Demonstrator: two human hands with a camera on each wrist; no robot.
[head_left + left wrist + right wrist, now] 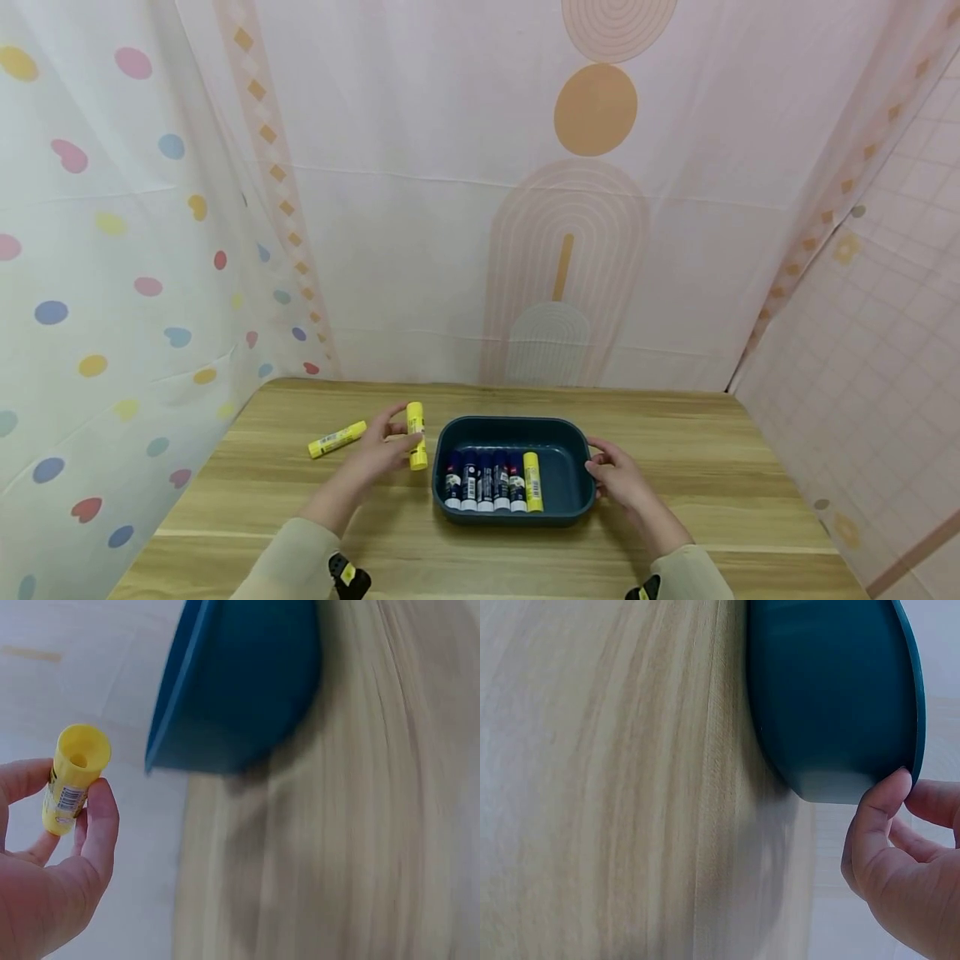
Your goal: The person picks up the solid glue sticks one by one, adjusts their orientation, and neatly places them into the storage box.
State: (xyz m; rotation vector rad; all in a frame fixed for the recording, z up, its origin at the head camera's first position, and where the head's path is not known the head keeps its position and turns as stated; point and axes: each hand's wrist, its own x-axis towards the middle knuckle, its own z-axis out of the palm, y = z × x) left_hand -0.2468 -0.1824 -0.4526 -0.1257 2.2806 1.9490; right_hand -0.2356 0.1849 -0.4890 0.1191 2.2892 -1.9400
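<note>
Between thumb and fingers, my left hand (384, 450) holds a yellow glue stick (416, 437) upright, just left of a dark teal bin (512, 518). The left wrist view shows the hollow end of this glue stick (73, 778) and a barcode on its label. My right hand (617, 473) pinches the bin's right rim, thumb and fingers on either side of the wall (855, 697). Inside the bin, several dark blue glue sticks (485, 482) with white ends lie side by side in a row. One yellow glue stick (532, 482) lies at the row's right end.
Another yellow glue stick (337, 439) lies on the wooden table (697, 450), left of my left hand. Patterned curtains (420, 250) hang behind the table and along both sides.
</note>
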